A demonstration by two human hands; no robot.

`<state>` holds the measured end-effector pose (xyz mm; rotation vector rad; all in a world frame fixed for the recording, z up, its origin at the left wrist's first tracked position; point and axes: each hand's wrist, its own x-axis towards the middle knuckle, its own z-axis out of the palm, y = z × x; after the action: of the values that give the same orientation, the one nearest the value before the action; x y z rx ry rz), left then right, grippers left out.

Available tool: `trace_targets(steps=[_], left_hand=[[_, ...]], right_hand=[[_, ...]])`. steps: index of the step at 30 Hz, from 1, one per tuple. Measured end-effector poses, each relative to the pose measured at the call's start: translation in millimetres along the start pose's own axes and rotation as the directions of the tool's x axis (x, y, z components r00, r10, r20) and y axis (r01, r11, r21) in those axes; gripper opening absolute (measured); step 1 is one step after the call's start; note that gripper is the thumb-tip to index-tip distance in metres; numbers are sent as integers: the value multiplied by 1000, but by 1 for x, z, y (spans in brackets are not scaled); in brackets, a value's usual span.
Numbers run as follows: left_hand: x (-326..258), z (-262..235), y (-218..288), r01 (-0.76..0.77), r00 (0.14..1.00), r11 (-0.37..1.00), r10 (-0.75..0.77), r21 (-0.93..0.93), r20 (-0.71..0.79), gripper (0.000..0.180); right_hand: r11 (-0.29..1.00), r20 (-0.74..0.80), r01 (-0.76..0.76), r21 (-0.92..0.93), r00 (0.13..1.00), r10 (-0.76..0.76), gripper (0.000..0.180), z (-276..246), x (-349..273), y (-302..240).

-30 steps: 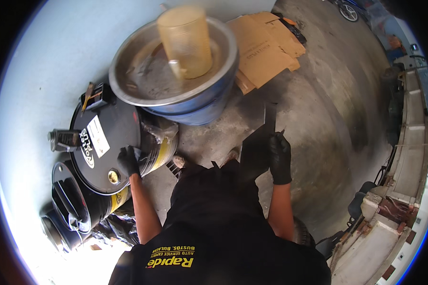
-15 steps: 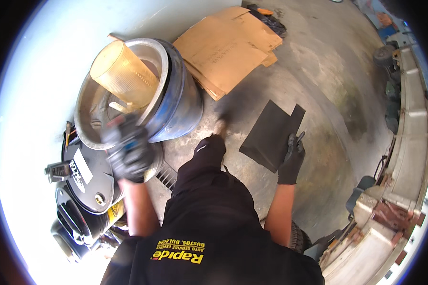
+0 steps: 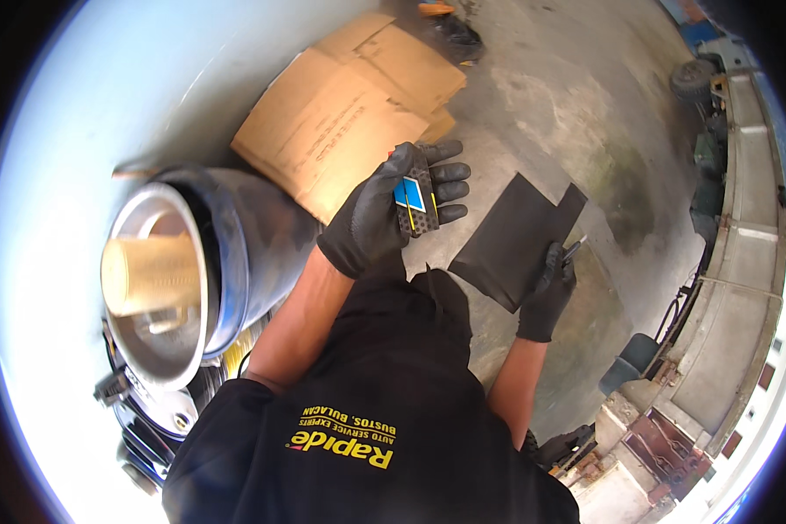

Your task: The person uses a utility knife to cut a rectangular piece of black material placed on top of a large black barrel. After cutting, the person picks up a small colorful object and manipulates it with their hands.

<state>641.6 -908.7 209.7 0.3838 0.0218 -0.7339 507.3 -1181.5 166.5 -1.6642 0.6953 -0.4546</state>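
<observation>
My left hand (image 3: 362, 223), in a black glove, is turned palm up. A small black box (image 3: 417, 210) with a blue and white patch lies across the palm, with the thumb along its upper end and the fingers partly stretched out beyond it. My right hand (image 3: 545, 297), gloved too, grips the near right edge of a flat black folder-like sheet (image 3: 511, 240) with a narrow strip sticking out at its far corner. A thin pen-like stick (image 3: 575, 247) shows between that hand's fingers; its exact kind is unclear.
At left, a metal basin (image 3: 203, 306) holding a yellowish cylindrical filter (image 3: 144, 275) sits by a blue drum (image 3: 258, 236). Flattened cardboard (image 3: 323, 113) lies near the wall, a black plastic bag (image 3: 456, 37) beyond. A long pale metal beam (image 3: 747, 253) runs along the right.
My left hand has swung from beside the basin to in front of my body, bringing the small box beside the sheet. My right hand keeps the sheet. The view has shifted.
</observation>
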Motion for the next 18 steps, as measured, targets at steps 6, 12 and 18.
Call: trace_targets(steps=[6,12,18], left_hand=[[153,14,12,107,992,987,-114,116,52,62],[319,15,12,49,999,971,-45,236,-22,49],[443,26,38,-70,916,966,160,247,-367,46]], right_hand=[[973,-219,-93,211,966,140,18,-31,128,10],[964,-194,-143,224,963,188,17,-45,291,22],[962,-27,-189,195,980,198,16,9,471,-11]])
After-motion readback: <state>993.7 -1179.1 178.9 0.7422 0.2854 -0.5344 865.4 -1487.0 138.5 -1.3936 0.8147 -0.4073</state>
